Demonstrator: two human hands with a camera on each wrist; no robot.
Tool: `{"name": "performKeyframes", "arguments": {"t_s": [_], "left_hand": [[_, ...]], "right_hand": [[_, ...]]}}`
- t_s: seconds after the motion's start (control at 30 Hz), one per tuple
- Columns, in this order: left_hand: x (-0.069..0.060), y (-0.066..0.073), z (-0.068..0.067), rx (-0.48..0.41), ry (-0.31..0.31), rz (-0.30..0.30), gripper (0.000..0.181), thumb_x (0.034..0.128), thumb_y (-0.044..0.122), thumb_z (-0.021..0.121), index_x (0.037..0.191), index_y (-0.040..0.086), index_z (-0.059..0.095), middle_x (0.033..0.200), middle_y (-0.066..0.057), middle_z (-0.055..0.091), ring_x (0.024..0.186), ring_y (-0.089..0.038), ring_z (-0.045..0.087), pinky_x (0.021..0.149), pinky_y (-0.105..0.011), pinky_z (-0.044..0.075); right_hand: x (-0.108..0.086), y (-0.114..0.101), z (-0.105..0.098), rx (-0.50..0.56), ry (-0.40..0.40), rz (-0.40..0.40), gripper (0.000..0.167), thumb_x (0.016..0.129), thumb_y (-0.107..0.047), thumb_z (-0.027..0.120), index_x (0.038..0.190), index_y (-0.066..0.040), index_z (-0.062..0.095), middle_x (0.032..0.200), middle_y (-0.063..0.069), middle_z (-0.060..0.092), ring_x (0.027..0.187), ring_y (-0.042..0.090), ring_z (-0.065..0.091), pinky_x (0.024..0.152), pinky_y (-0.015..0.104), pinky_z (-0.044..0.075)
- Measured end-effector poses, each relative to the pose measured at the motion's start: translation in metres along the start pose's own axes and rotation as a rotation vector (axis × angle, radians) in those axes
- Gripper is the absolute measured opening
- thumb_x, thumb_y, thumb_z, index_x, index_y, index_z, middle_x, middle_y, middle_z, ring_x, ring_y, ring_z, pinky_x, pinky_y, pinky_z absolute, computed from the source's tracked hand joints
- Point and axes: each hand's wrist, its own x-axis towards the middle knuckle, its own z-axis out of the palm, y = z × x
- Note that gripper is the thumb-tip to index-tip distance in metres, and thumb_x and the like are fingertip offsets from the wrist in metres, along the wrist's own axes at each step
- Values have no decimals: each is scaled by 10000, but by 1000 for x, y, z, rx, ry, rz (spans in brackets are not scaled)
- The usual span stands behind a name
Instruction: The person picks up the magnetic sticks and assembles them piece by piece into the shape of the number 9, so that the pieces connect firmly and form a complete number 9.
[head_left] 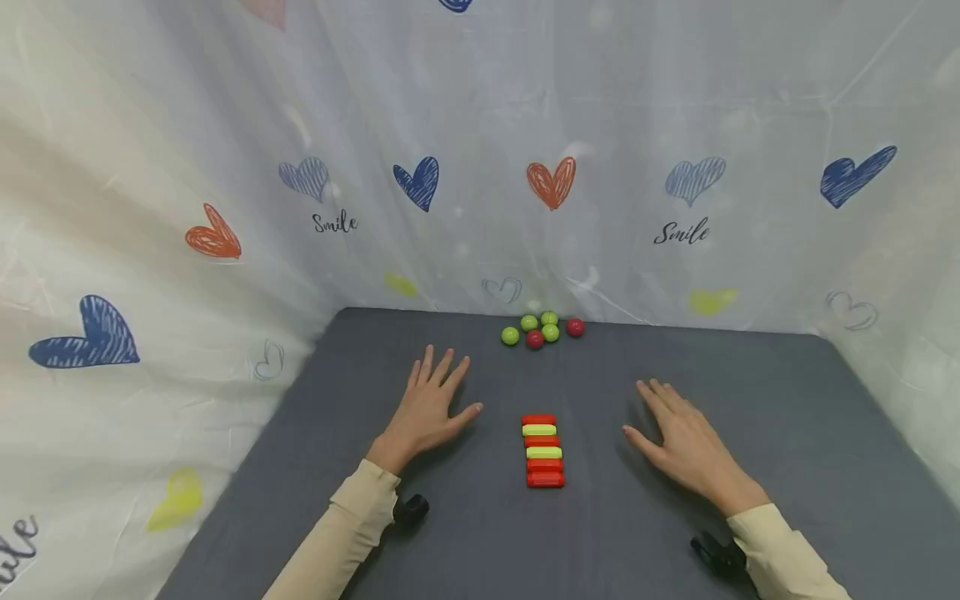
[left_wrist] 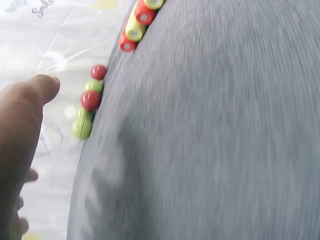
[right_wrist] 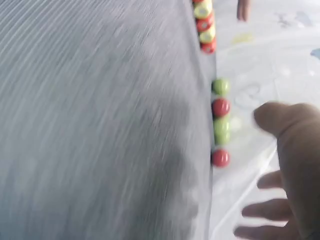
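Observation:
A row of short red and yellow-green cylinders (head_left: 543,452) lies side by side in the middle of the table, pointing away from me. Their ends show a pale hole in the left wrist view, where part of the row (left_wrist: 135,29) appears at the top. To the left, my left hand (head_left: 429,410) hovers with fingers spread, holding nothing. On the other side my right hand (head_left: 688,444) is held over the table, its fingers straight and thumb apart, also with nothing in it. Neither hand touches the cylinders.
A loose cluster of shiny green balls (head_left: 510,336) and two red balls (head_left: 575,327) sits by the table's far edge. The dark grey table (head_left: 480,542) meets a white curtain (head_left: 622,125) printed with hearts behind and at the sides.

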Motion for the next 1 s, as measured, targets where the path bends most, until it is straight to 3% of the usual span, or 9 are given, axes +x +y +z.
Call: {"name": "performKeyframes", "arguments": {"t_s": [0.13,0.23,0.37,0.5,0.57,0.67,1.0], "left_hand": [[12,15,0,-156,-34,117,555,974,426,638,1422,106,569,1446,-114,531,1410,-343,381,1104,-530,346],[23,29,2,-306,-86,183,400,965,294,690,1307,88,663,1277,-56,655,1228,-225,577,1016,-418,462],[39,42,11,-439,-140,225,307,947,215,723,1219,74,715,1127,-14,707,1026,-130,653,900,-302,518],[50,50,20,-514,-242,240,254,926,212,749,1155,101,750,1051,32,713,926,-60,641,825,-229,517],[54,51,23,-527,-289,241,223,925,209,751,1131,122,763,1033,52,715,905,-32,633,803,-203,512],[59,50,25,-523,-303,245,170,924,185,751,1085,141,783,1005,63,716,893,-23,631,783,-195,513],[82,49,36,-449,-205,246,152,931,153,737,1072,127,788,957,32,700,858,-61,622,762,-204,505]], "right_hand": [[18,-18,5,120,59,-130,435,911,-230,755,1274,-8,667,1215,159,679,1086,324,660,876,523,527],[38,-32,13,223,32,-218,264,896,-137,766,1142,-44,745,1078,63,731,933,197,706,782,429,575],[62,-45,27,316,-62,-272,171,901,-104,759,1070,-83,775,1005,-1,737,865,98,686,750,354,576],[74,-50,40,345,-132,-296,142,885,-107,780,1026,-126,792,970,-34,739,848,75,676,738,318,566],[78,-50,44,340,-144,-307,134,875,-115,792,1006,-139,800,952,-48,741,837,73,678,723,306,563],[83,-49,48,342,-141,-318,131,861,-108,803,988,-138,810,932,-49,745,820,78,683,707,307,565],[105,-38,57,315,-85,-239,118,858,-97,805,969,-136,817,918,-39,755,813,98,695,719,333,568]]}}
